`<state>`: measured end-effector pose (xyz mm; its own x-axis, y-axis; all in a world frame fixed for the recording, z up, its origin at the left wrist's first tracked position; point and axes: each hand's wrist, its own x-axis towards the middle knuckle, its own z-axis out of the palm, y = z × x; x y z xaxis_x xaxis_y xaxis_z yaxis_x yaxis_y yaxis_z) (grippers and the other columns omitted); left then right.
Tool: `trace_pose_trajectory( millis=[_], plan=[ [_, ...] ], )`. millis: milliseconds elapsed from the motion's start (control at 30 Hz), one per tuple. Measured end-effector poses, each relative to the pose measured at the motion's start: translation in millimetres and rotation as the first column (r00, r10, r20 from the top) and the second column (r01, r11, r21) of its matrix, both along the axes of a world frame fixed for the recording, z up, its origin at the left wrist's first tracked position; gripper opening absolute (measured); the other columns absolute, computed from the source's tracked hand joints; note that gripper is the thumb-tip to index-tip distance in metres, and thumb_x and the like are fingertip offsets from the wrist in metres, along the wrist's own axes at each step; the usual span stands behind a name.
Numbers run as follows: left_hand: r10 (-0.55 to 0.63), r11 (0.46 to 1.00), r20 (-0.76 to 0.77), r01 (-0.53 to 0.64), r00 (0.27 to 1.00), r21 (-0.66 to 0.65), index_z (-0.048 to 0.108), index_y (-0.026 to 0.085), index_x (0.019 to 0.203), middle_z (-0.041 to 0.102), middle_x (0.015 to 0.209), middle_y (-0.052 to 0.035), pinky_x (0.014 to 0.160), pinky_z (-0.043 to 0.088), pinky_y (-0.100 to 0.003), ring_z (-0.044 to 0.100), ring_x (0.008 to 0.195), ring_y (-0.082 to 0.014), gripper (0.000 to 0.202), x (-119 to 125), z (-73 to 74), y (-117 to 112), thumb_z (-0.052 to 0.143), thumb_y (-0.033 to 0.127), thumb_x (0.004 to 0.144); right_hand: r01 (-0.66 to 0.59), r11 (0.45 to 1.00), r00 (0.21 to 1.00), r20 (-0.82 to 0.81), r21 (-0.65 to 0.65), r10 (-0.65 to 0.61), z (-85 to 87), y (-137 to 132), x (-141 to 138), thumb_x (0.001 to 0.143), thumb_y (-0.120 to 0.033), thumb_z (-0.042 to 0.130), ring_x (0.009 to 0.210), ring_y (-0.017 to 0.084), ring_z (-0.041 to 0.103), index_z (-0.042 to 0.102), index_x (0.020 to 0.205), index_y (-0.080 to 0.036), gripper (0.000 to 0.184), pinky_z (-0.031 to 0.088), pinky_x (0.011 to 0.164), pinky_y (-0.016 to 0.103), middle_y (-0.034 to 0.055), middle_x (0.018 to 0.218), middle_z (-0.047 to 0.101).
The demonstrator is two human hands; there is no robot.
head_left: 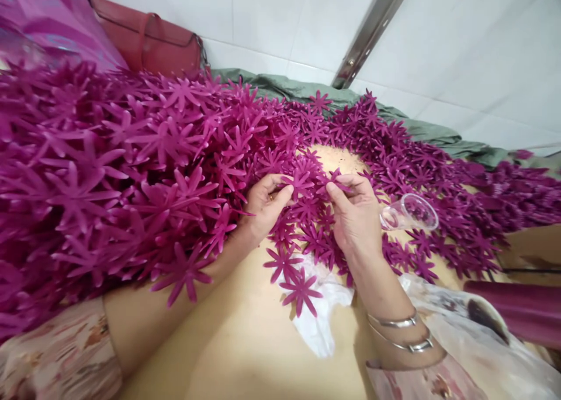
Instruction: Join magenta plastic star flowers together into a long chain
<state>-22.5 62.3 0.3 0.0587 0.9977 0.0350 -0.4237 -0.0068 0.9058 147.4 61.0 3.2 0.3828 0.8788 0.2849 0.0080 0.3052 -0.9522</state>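
My left hand (269, 204) pinches a magenta star-shaped artificial flower (301, 179) by one of its petals, between thumb and forefinger. To the right of it, my right hand (357, 216) has thumb and fingers closed on another magenta flower piece (333, 179), partly covered by the fingers. A small gap separates the two hands. Below them, loose flowers (302, 293) lie on a crumpled white tissue (322, 330) and on the tan tabletop (236, 341). A large heap of the same flowers (131, 172) rises beside and behind my left hand.
A clear plastic cup (412, 211) lies on its side right of my right hand. More flowers (438, 178) spread to the right. A red handbag (146, 37) and green cloth (280, 87) are by the tiled wall. Clear plastic wrap (464, 330) lies at lower right.
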Motion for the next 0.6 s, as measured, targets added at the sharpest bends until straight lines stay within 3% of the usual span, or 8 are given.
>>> trace_pose_trajectory(
  millis=[133, 200, 267, 367, 467, 600],
  plan=[
    [-0.039, 0.999, 0.059, 0.039, 0.998, -0.012, 0.061, 0.018, 0.095, 0.073, 0.087, 0.0005, 0.079, 0.062, -0.029, 0.073, 0.077, -0.0126, 0.023, 0.2, 1.3, -0.7, 0.078, 0.027, 0.081, -0.048, 0.999, 0.998, -0.05, -0.017, 0.047, 1.0, -1.6, -0.6, 0.078, -0.039, 0.084, 0.068, 0.011, 0.063, 0.065, 0.102, -0.024, 0.034, 0.054, 0.073, 0.026, -0.0048, 0.081, 0.066],
    [-0.041, 0.999, 0.06, 0.041, 0.997, -0.009, 0.061, 0.019, 0.096, 0.074, 0.085, 0.0003, 0.08, 0.062, -0.03, 0.074, 0.077, -0.0133, 0.027, 0.4, 1.1, -0.8, 0.08, 0.03, 0.081, -0.011, 1.0, 0.999, 0.046, 0.004, 0.011, 4.0, -4.5, -2.1, 0.085, -0.041, 0.077, 0.074, 0.013, 0.067, 0.066, 0.106, -0.023, 0.029, 0.056, 0.079, 0.03, -0.0024, 0.086, 0.07],
    [-0.046, 0.999, 0.055, 0.047, 0.997, -0.009, 0.062, 0.018, 0.097, 0.075, 0.085, -0.0001, 0.08, 0.062, -0.031, 0.075, 0.076, -0.0139, 0.031, 0.6, 0.6, -0.8, 0.082, 0.033, 0.08, 0.042, 0.997, 0.982, 0.182, 0.062, -0.053, 8.9, -8.5, -3.9, 0.091, -0.039, 0.072, 0.098, 0.017, 0.071, 0.068, 0.113, -0.023, 0.028, 0.054, 0.097, 0.036, 0.0037, 0.106, 0.074],
    [-0.047, 0.999, 0.059, 0.048, 0.997, -0.018, 0.064, 0.018, 0.095, 0.076, 0.082, 0.0002, 0.081, 0.063, -0.031, 0.075, 0.075, -0.0146, 0.035, 0.9, 0.1, -0.8, 0.086, 0.038, 0.076, 0.089, 0.984, 0.92, 0.367, 0.153, -0.14, 17.1, -14.5, -6.8, 0.095, -0.035, 0.066, 0.131, 0.022, 0.059, 0.07, 0.12, -0.023, 0.028, 0.039, 0.118, 0.044, 0.0097, 0.132, 0.068],
    [-0.031, 0.999, 0.071, 0.033, 0.997, -0.027, 0.066, 0.017, 0.089, 0.074, 0.078, 0.0022, 0.08, 0.063, -0.03, 0.074, 0.071, -0.0126, 0.037, 1.1, 0.4, -1.0, 0.089, 0.039, 0.07, 0.089, 0.97, 0.85, 0.49, 0.227, -0.193, 22.4, -18.9, -10.2, 0.096, -0.034, 0.065, 0.138, 0.024, 0.053, 0.072, 0.117, -0.025, 0.023, 0.035, 0.122, 0.049, 0.0101, 0.136, 0.065],
    [-0.048, 0.998, 0.083, 0.05, 0.995, -0.027, 0.068, 0.017, 0.085, 0.074, 0.079, 0.003, 0.079, 0.062, -0.027, 0.072, 0.07, -0.0099, 0.038, 1.3, 1.2, -1.5, 0.091, 0.04, 0.067, 0.011, 0.969, 0.757, 0.631, 0.247, -0.17, 23.0, -22.7, -16.2, 0.088, -0.038, 0.076, 0.133, 0.028, 0.055, 0.075, 0.108, -0.029, 0.021, 0.034, 0.12, 0.055, 0.0085, 0.133, 0.065]
  ],
)
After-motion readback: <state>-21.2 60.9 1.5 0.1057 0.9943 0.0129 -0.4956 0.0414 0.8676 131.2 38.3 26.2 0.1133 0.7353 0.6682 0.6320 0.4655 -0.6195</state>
